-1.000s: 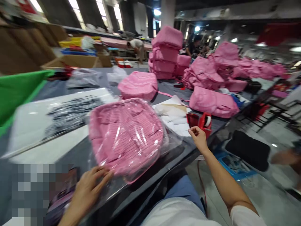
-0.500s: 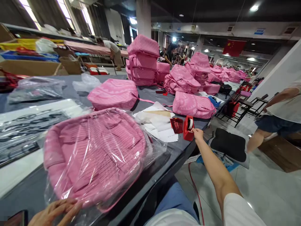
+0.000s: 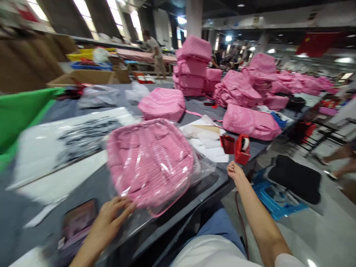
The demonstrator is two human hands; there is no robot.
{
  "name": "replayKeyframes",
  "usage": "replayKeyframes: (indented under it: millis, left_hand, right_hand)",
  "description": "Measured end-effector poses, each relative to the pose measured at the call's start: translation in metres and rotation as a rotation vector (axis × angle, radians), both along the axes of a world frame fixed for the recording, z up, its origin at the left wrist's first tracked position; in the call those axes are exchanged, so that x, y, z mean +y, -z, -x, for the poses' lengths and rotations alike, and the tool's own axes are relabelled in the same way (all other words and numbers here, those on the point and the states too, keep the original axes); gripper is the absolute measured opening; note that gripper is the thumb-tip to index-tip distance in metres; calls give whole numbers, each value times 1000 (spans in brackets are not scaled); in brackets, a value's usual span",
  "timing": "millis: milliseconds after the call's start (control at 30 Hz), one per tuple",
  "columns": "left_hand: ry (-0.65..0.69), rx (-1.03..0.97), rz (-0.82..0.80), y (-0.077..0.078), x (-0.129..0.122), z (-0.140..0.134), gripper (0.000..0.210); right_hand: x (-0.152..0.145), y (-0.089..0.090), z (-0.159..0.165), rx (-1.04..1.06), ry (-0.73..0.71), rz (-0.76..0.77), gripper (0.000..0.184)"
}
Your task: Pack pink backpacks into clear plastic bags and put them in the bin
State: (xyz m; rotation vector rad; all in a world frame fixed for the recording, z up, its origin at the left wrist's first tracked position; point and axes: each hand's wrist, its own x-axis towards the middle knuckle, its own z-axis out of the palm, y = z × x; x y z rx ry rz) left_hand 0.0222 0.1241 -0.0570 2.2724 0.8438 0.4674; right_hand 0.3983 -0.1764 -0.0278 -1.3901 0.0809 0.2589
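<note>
A pink backpack (image 3: 150,159) lies on the table inside a clear plastic bag (image 3: 204,168). My left hand (image 3: 112,215) rests on the bag's near left edge, fingers stretched out and thumb apart, touching the plastic. To the right, my right hand (image 3: 235,170) is raised over the table's edge, its fingers pinched together. Whatever is between those fingers is too small to make out. Just beyond it stands a red tape dispenser (image 3: 241,150) with a white roll, apart from the hand. A dark red packet (image 3: 227,144) lies beside the dispenser.
A phone (image 3: 79,222) lies left of my left hand. White papers (image 3: 210,141), printed plastic bags (image 3: 83,137) and more pink backpacks (image 3: 251,122) cover parts of the table. A stack of pink bags (image 3: 193,66) rises behind. A black-cushioned stool (image 3: 294,178) stands at the right.
My right hand has come off the tape dispenser and drawn back toward me. The view has swung left, bringing the phone and a green cloth into sight. My left hand stays at the bag's edge.
</note>
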Motion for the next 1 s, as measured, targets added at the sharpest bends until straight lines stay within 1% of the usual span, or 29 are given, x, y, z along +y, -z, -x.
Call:
replayKeyframes:
  millis: [67, 100, 167, 200, 233, 300, 367, 433, 467, 500, 533, 567, 600, 667, 700, 733, 800, 833, 900, 933, 1000]
  left_hand:
    - [10, -18, 55, -17, -14, -3, 73]
    - [22, -29, 66, -22, -17, -5, 67]
    - [24, -60, 95, -25, -18, -8, 50]
    - [15, -67, 108, -24, -16, -8, 43]
    - [10, -69, 119, -22, -14, -9, 37]
    - [9, -63, 136, -20, -13, -9, 29]
    - [17, -49, 144, -19, -14, -9, 27]
    - [19, -36, 145, -20, -15, -10, 26]
    - [18, -31, 142, -21, -15, -10, 25]
    - [20, -26, 139, -21, -15, -10, 24]
    - [21, -23, 134, -22, -16, -10, 22]
    - [24, -21, 129, -22, -15, -10, 21]
    - [31, -20, 124, -21, -15, -10, 21]
    - [43, -27, 113, -20, -15, -10, 22]
    - [48, -32, 110, -19, -15, -9, 24]
    - [53, -35, 109, -19, -15, -9, 25]
    - [62, -38, 113, -18, -15, -8, 26]
    - [64, -42, 118, -18, -14, -8, 26]
    - [72, -49, 127, -19, -14, -7, 25]
    - [73, -53, 128, -19, -14, -8, 25]
    - [72, -41, 122, -19, -14, -9, 26]
  right_hand:
    - [25, -14, 29, 23, -210, -99, 47]
    - [36, -23, 44, 11, -337, -160, 47]
    - [57, -42, 69, -78, -655, -283, 47]
    - [69, -53, 80, -156, -831, -298, 46]
    - [83, -63, 90, -259, -1017, -264, 44]
    - [118, -80, 110, -517, -1377, -83, 41]
    - [158, -91, 129, -808, -1691, 155, 37]
    - [197, -93, 145, -1070, -1911, 403, 29]
    - [215, -91, 152, -1183, -1980, 536, 24]
    - [230, -88, 157, -1276, -2020, 673, 19]
    - [242, -84, 161, -1339, -2028, 808, 16]
    - [252, -81, 162, -1374, -2000, 924, 14]
    - [258, -79, 163, -1384, -1942, 1017, 18]
    - [262, -80, 160, -1364, -1782, 1129, 32]
    - [260, -82, 159, -1361, -1705, 1148, 35]
    - [256, -84, 159, -1375, -1633, 1147, 32]
    - [241, -89, 162, -1421, -1544, 1073, 19]
    - [233, -89, 166, -1440, -1532, 1009, 15]
    - [217, -85, 177, -1466, -1570, 920, 17]
    - [212, -80, 183, -1478, -1599, 930, 22]
    - [208, -67, 194, -1496, -1630, 1044, 34]
